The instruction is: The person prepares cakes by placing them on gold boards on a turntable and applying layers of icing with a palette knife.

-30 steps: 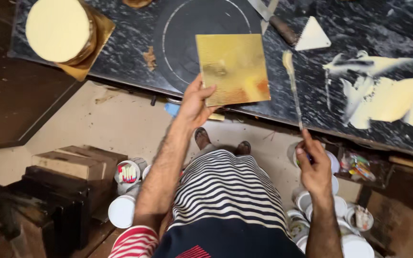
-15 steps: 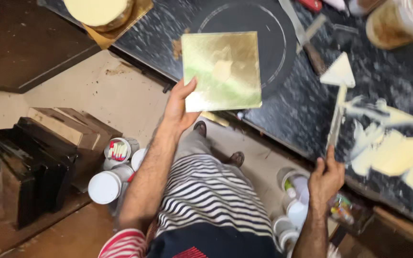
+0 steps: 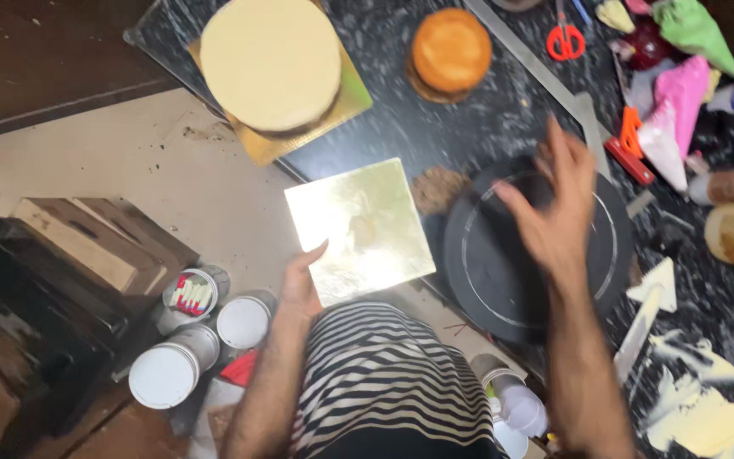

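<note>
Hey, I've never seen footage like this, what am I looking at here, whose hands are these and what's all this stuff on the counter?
This is one view from a camera worn on a person's head, looking down at their own two bare hands and striped shirt. No machine is involved. The left hand holds a square gold board by its edge. The right hand, blurred and with fingers spread, is over a round black turntable and holds nothing. On the dark counter lie a pale frosted cake, a small orange-brown cake, red scissors, piping bags and a spatula. White tubs stand on the floor.
</note>
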